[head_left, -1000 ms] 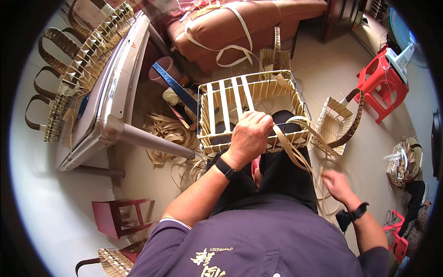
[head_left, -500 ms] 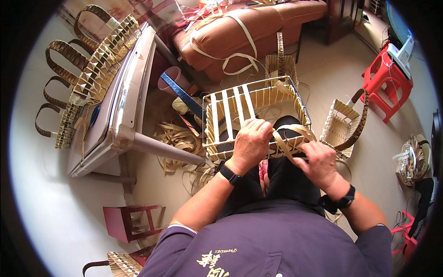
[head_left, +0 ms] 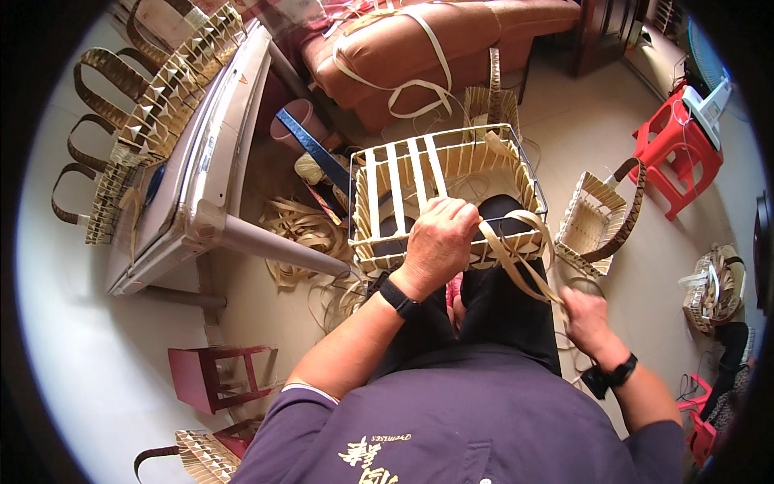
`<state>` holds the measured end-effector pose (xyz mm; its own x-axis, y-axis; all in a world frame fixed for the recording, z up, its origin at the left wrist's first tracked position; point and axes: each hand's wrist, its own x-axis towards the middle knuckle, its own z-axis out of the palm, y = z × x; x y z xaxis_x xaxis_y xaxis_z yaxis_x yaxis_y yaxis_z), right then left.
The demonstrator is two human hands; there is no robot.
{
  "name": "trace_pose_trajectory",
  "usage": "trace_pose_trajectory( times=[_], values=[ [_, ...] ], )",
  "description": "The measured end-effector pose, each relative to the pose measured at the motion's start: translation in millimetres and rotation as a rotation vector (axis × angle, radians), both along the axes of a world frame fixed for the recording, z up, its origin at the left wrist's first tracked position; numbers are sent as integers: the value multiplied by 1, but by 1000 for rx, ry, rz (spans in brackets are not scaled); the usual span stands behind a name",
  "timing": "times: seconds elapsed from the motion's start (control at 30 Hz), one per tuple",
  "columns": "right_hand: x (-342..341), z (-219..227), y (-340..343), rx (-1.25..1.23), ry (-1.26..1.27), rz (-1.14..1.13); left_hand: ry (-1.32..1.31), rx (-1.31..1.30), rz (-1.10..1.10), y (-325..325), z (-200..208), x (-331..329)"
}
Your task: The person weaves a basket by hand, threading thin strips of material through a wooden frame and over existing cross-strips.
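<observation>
On my lap rests a rectangular basket frame (head_left: 534,181) of dark wire, its sides wrapped with pale strips. Several flat cream strips (head_left: 395,189) span its left part; the right part shows my dark trouser legs through it. My left hand (head_left: 442,242) is closed over the near rim, pinching the strip where it meets the frame. A tan weaving strip (head_left: 516,270) loops from there toward the right. My right hand (head_left: 587,319), out beyond the frame's near right corner, is closed on that strip. The fingertips of my left hand are partly hidden.
A small handled basket (head_left: 597,222) lies on the floor at right, near a red stool (head_left: 677,149). Loose strips (head_left: 302,242) are heaped left of the frame. Finished baskets (head_left: 161,121) line the table (head_left: 214,177) at left. A brown sofa (head_left: 387,60) stands behind.
My right hand has moved right and toward me, drawing the strip out from the frame. The left hand stays at the near rim.
</observation>
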<state>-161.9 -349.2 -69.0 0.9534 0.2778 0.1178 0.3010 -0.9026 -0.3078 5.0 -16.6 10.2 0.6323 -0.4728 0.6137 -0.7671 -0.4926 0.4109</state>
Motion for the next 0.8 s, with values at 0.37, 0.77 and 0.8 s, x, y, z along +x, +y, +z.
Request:
trace_pose_trajectory(
  times=[0.37,0.77,0.8],
  values=[
    [-334,-118,-317,-967,1175,-278,0,-30,-88,-15,5,1],
    [80,71,109,203,4,-102,3,-4,-11,4,1,4],
    [85,67,116,186,53,-116,-8,-21,-13,5,-1,5]
  ],
)
